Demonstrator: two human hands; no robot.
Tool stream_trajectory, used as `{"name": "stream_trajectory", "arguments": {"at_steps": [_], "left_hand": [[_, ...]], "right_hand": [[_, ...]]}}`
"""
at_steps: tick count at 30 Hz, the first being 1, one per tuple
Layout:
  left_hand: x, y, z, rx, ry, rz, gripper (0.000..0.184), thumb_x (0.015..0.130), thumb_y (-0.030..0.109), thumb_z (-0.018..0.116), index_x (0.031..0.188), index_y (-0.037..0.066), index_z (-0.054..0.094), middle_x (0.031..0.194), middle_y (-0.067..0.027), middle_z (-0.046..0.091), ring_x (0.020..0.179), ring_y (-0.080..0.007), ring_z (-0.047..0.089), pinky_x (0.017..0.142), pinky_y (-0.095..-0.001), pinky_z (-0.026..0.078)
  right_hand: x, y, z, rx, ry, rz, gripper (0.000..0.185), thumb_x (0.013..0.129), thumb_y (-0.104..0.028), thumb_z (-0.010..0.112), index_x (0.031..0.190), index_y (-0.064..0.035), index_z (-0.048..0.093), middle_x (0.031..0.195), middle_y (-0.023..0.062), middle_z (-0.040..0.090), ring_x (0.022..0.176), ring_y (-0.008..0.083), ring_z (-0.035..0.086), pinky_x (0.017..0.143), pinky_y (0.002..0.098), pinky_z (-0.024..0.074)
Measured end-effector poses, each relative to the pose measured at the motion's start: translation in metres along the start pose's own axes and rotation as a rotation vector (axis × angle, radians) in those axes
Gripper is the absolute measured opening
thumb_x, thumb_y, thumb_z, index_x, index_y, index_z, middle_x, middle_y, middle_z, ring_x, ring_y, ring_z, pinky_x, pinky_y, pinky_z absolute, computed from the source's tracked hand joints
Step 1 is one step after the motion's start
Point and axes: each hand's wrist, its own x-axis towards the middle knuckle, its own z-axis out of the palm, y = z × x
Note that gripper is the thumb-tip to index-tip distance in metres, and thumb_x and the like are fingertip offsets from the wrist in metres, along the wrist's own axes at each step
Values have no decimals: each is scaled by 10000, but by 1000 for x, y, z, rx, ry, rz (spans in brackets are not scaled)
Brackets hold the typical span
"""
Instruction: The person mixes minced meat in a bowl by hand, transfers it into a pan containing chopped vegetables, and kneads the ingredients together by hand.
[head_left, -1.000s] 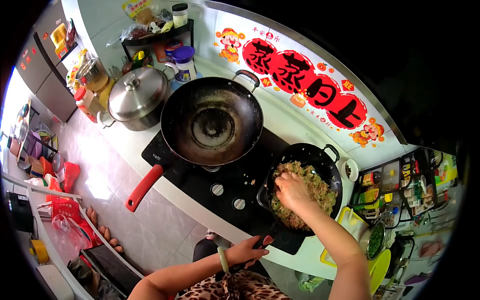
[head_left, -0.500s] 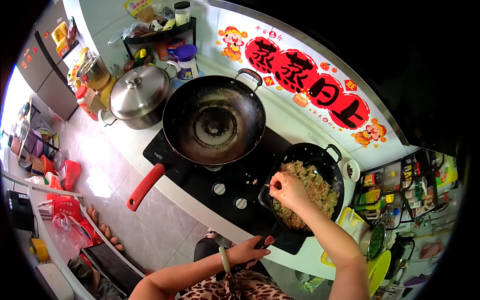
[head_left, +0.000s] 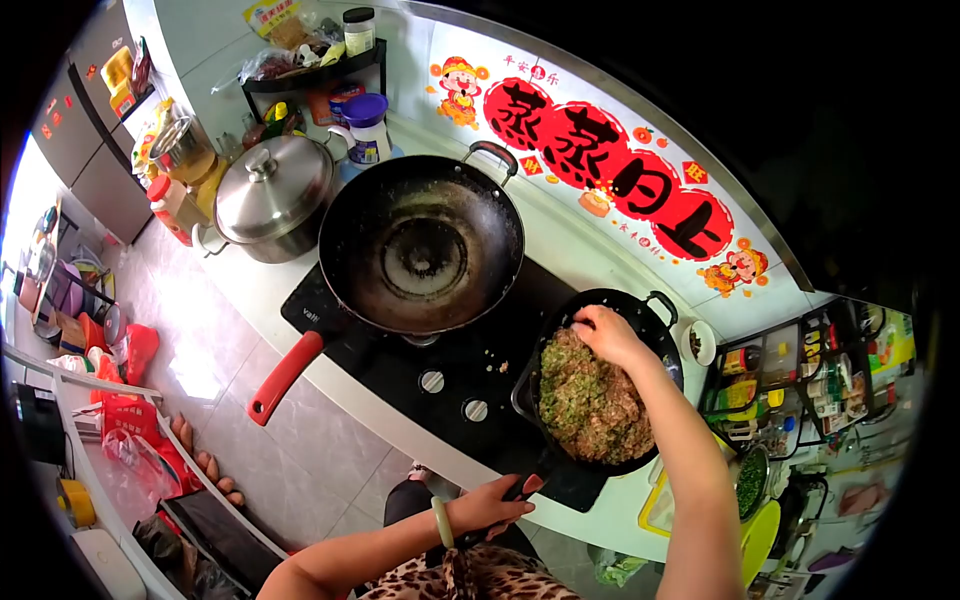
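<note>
My left hand (head_left: 490, 505), with a pale bangle at its wrist, is wrapped round the dark pan handle (head_left: 522, 487) at the counter's front edge. The handle leads to a black pan (head_left: 662, 345) holding a mound of minced meat mixed with green bits (head_left: 592, 400). At the far side of that mound is my right hand (head_left: 603, 333), its fingers bent and touching the mixture; whether it grips any of it is hidden. A large black wok (head_left: 425, 245) with a red handle (head_left: 287, 377) stands on the black stove (head_left: 390, 365), left of the pan.
A lidded steel pot (head_left: 275, 195) stands left of the wok. Behind the pan sits a small white bowl (head_left: 704, 345). To the right are a yellow-edged tray (head_left: 657, 500), a bowl of chopped greens (head_left: 752, 482) and a rack of seasonings (head_left: 770, 375).
My right hand has moved from the pan's left edge to its far side, with its fingers lowered onto the meat. My left hand keeps its grip on the handle.
</note>
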Motion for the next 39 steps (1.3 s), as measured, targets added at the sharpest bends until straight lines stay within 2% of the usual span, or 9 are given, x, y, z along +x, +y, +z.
{"name": "stream_trajectory", "arguments": {"at_steps": [4, 7, 11, 19, 26, 29, 31, 33, 39], "left_hand": [[-3, 1, 3, -21, 16, -6, 261, 849, 176, 579, 962, 24, 399, 629, -28, 455, 404, -96, 432, 348, -237, 334], [0, -5, 0, -50, -33, 31, 252, 855, 157, 566, 986, 16, 403, 633, -21, 459, 398, -88, 427, 346, -229, 344], [0, -4, 0, -28, -33, 43, 251, 862, 150, 554, 1000, 9, 400, 638, -23, 462, 389, -85, 421, 344, -224, 347], [4, -9, -2, -36, -30, 37, 275, 860, 155, 560, 1023, 9, 394, 636, -28, 455, 385, -91, 428, 341, -227, 346], [-1, -3, 0, -31, -21, 0, 266, 852, 163, 573, 995, 20, 400, 630, -27, 458, 388, -90, 423, 344, -229, 336], [1, -3, -2, -59, -19, 21, 269, 851, 166, 576, 991, 19, 400, 629, -26, 460, 388, -92, 422, 343, -231, 334], [2, -4, -3, -58, -24, 30, 271, 850, 165, 577, 992, 18, 398, 624, -25, 457, 385, -93, 418, 341, -233, 332], [4, -2, -3, -58, -27, 38, 273, 850, 164, 578, 992, 17, 397, 619, -24, 454, 382, -94, 414, 338, -236, 330], [2, -6, -1, -71, -39, 52, 285, 853, 149, 572, 1031, 25, 388, 616, -19, 440, 369, -95, 403, 329, -240, 325]], "right_hand": [[26, -1, 12, 160, -503, 18, 392, 814, -351, 460, 886, 6, 605, 921, 194, 607, 874, 325, 570, 753, 373, 438], [-11, -35, -1, 216, -634, -91, 351, 754, -361, 545, 948, -75, 605, 967, 109, 597, 930, 303, 541, 814, 377, 430], [-88, -57, -17, -380, -422, -360, 389, 751, -368, 589, 1100, -196, 584, 1221, 51, 437, 1142, 310, 378, 945, 466, 349], [-112, -47, -13, -453, -532, -12, 394, 755, -295, 603, 1143, -234, 571, 1362, 86, 295, 1191, 333, 333, 926, 450, 385], [-24, -16, 24, -615, -886, 245, 276, 757, -130, 521, 989, 3, 592, 1211, 205, 447, 947, 354, 553, 801, 405, 457], [-53, -25, 8, -448, -564, 164, 285, 767, -135, 511, 1016, -24, 594, 1187, 197, 472, 952, 331, 554, 817, 390, 463], [-70, -27, -20, -339, -611, 152, 306, 786, -180, 538, 1076, -95, 585, 1247, 207, 420, 1083, 333, 484, 903, 384, 410], [-83, -12, -45, -82, -465, -171, 350, 797, -239, 568, 1140, -165, 558, 1285, 205, 382, 1177, 325, 405, 968, 362, 349], [5, 57, -31, 202, -265, 168, 395, 843, -291, 528, 1156, -50, 533, 1134, 139, 556, 1066, 234, 513, 917, 313, 374]]}}
